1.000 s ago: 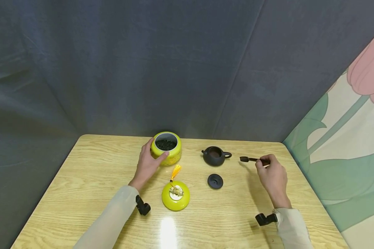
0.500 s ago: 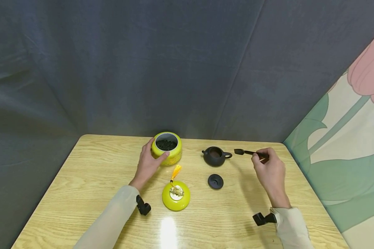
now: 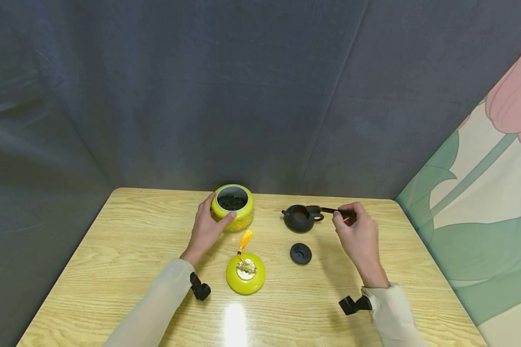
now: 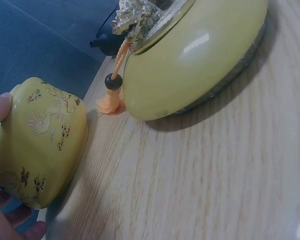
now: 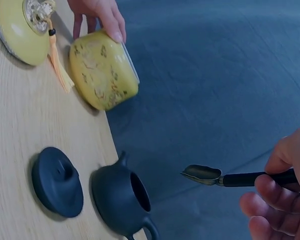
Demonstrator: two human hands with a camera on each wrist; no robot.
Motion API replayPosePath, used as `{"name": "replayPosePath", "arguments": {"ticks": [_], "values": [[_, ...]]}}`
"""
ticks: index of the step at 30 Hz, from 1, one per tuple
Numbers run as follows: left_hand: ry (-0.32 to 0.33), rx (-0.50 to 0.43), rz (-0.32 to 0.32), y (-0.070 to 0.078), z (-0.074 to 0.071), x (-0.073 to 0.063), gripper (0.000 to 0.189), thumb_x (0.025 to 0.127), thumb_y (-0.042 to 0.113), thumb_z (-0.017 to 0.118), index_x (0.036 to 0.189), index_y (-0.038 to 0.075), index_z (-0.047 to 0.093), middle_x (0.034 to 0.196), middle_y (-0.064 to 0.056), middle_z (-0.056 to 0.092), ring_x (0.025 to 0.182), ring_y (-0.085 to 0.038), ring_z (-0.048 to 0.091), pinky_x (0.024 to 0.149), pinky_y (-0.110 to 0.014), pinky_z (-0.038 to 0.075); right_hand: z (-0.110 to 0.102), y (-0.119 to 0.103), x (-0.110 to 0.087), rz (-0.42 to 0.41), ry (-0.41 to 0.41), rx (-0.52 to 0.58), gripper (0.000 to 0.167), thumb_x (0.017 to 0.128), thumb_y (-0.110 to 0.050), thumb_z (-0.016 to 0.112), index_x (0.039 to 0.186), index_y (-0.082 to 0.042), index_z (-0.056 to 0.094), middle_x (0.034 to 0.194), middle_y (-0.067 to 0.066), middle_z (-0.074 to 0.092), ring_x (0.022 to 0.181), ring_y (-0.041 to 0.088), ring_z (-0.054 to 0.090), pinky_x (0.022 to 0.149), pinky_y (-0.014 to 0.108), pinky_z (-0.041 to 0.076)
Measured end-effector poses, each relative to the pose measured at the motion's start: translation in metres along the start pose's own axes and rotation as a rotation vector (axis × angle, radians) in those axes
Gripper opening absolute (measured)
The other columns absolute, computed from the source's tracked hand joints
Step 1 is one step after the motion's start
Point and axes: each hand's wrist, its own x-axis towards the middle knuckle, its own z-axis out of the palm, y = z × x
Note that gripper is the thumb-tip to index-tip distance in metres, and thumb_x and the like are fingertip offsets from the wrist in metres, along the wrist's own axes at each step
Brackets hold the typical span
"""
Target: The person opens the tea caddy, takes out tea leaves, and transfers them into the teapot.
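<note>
My left hand grips the side of a yellow tea jar, thumb at the near rim and fingers round its left side. Dark tea leaves lie inside the jar. Between thumb and fingers, my right hand pinches the black handle of a small tea scoop. The scoop's bowl hovers above the handle side of a black teapot, whose top is uncovered; the right wrist view shows it apart from the pot. No tea shows clearly in the scoop.
The yellow jar lid with its orange tassel lies nearer me than the jar. A round black teapot lid rests just in front of the teapot. A dark curtain hangs behind the wooden table.
My right hand has carried the tea scoop leftward and slightly away from me, from right of the teapot to over its handle side. The left hand and jar have stayed put.
</note>
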Motion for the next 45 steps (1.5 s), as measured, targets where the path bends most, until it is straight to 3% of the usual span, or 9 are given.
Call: {"name": "replayPosePath", "arguments": {"ticks": [5, 14, 24, 45], "values": [[0.001, -0.001, 0.003, -0.002, 0.000, 0.001, 0.097, 0.096, 0.045, 0.080, 0.170, 0.018, 0.024, 0.171, -0.016, 0.032, 0.160, -0.036, 0.033, 0.132, -0.059, 0.030, 0.007, -0.005, -0.002, 0.000, -0.026, 0.001, 0.011, 0.099, -0.015, 0.067, 0.106, -0.007, 0.072, 0.088, 0.013, 0.077, 0.063, 0.006, 0.059, 0.054, 0.021, 0.047], [0.003, -0.003, 0.007, -0.003, 0.001, 0.001, 0.097, 0.095, 0.045, 0.080, 0.170, 0.019, 0.024, 0.171, -0.016, 0.031, 0.160, -0.036, 0.033, 0.132, -0.059, 0.030, 0.016, -0.013, -0.005, -0.038, -0.073, 0.047, 0.009, 0.099, -0.013, 0.069, 0.104, -0.006, 0.072, 0.086, 0.013, 0.077, 0.063, 0.003, 0.061, 0.056, 0.021, 0.050], [0.003, -0.008, 0.013, -0.002, 0.000, 0.001, 0.096, 0.095, 0.044, 0.080, 0.170, 0.018, 0.025, 0.170, -0.016, 0.033, 0.159, -0.037, 0.034, 0.132, -0.059, 0.030, 0.032, -0.032, -0.003, -0.105, -0.110, 0.078, 0.009, 0.100, -0.015, 0.071, 0.105, -0.008, 0.072, 0.091, 0.011, 0.077, 0.079, 0.022, 0.068, 0.062, 0.024, 0.050], [0.009, -0.002, 0.025, -0.001, 0.001, 0.002, 0.095, 0.095, 0.043, 0.080, 0.169, 0.017, 0.027, 0.168, -0.017, 0.035, 0.158, -0.037, 0.035, 0.132, -0.059, 0.030, 0.060, -0.060, -0.003, -0.185, -0.187, 0.121, 0.011, 0.098, -0.015, 0.074, 0.105, -0.007, 0.072, 0.098, 0.011, 0.079, 0.080, 0.020, 0.071, 0.067, 0.022, 0.053]]}}
